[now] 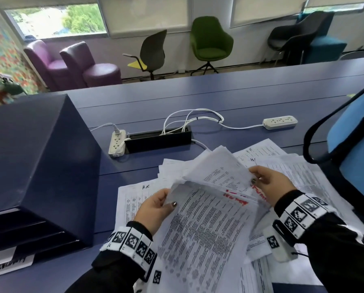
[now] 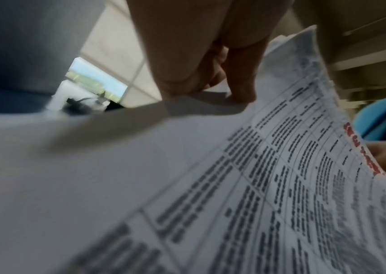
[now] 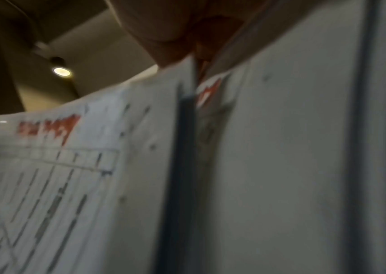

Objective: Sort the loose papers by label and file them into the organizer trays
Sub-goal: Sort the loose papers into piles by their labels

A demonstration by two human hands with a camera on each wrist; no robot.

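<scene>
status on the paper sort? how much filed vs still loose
Done: cannot confirm; the organizer trays at the left show only their labelled front edges, contents hidden. In hand: the left hand and right hand both hold a bundle of red-marked sheets lifted off the desk. Left: many loose papers still lie spread under and around the hands, some marked H.R. Looks early.

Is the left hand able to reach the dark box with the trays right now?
Probably yes: the organizer stands just beside the left hand with bare table between, but that hand grips the papers.
</scene>
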